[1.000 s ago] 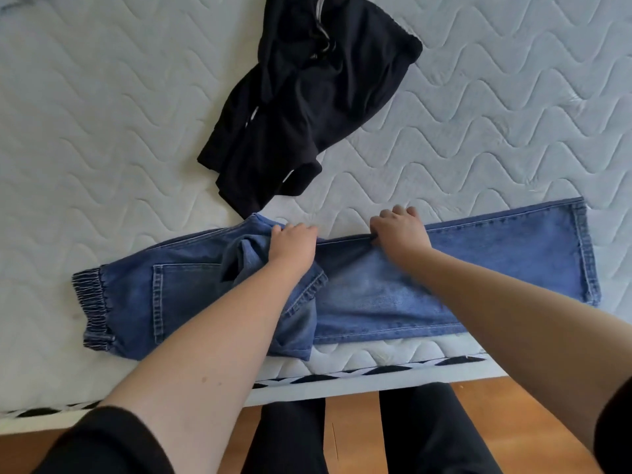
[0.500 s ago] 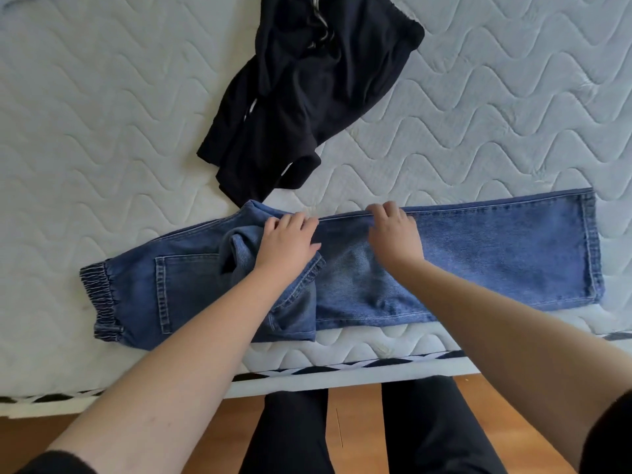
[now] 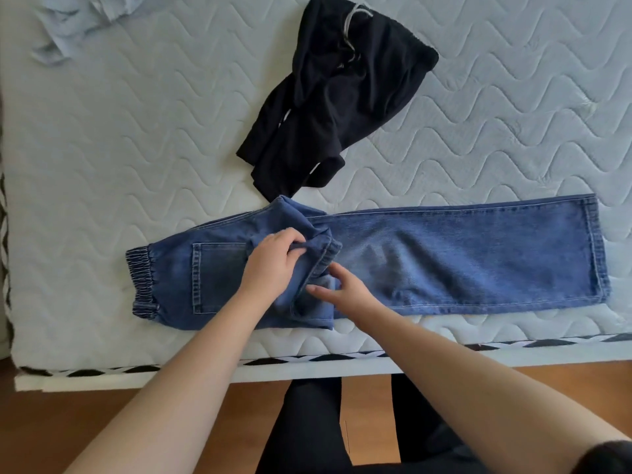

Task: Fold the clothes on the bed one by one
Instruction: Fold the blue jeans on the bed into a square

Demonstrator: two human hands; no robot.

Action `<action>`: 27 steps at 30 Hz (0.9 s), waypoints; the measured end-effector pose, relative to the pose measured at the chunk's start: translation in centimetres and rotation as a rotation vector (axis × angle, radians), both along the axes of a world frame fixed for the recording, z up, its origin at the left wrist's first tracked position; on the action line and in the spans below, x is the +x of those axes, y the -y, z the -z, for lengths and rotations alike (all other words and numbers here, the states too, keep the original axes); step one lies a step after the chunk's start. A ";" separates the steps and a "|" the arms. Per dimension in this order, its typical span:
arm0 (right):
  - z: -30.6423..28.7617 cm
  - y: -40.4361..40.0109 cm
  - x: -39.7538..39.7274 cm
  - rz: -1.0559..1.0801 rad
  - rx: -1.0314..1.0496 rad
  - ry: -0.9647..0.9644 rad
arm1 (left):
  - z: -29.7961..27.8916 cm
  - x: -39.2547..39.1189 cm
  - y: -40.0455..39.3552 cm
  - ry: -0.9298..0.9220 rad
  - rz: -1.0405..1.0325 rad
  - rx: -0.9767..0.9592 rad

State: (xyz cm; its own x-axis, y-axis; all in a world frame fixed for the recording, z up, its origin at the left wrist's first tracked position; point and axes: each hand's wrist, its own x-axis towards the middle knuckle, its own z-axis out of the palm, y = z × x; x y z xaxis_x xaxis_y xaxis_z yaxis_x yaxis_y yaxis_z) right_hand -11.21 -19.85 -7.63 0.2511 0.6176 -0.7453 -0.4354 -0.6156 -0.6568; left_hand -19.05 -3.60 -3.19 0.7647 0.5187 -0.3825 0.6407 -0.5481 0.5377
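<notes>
Blue jeans point(image 3: 461, 258) lie flat across the near edge of the white quilted mattress point(image 3: 136, 131), elastic waistband to the person's left, leg hems to the right. Left hand point(image 3: 270, 265) sits at the crotch area, fingers curled round a bunched fold of denim, gripping it. Right hand point(image 3: 345, 289) lies just beside it, fingers straight and spread, tips touching the denim under that fold; it holds nothing. Black garment point(image 3: 335, 100) with a pale drawstring lies crumpled farther back on the mattress, its lower end just beside the jeans' raised fold. Pale blue cloth point(image 3: 68, 25) is bunched at the far left corner. Wooden floor point(image 3: 85, 422) shows below the bed edge.
</notes>
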 end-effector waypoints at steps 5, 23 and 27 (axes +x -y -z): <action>-4.3 -1.1 -0.1 0.005 0.083 0.132 | -3.7 -1.5 0.9 0.176 -0.290 -0.245; -23.8 9.1 9.2 0.071 -0.015 0.804 | -18.6 8.5 3.3 0.187 0.189 -0.426; -25.4 12.9 10.8 0.087 -0.033 0.726 | -20.6 12.4 6.1 0.209 0.279 -0.439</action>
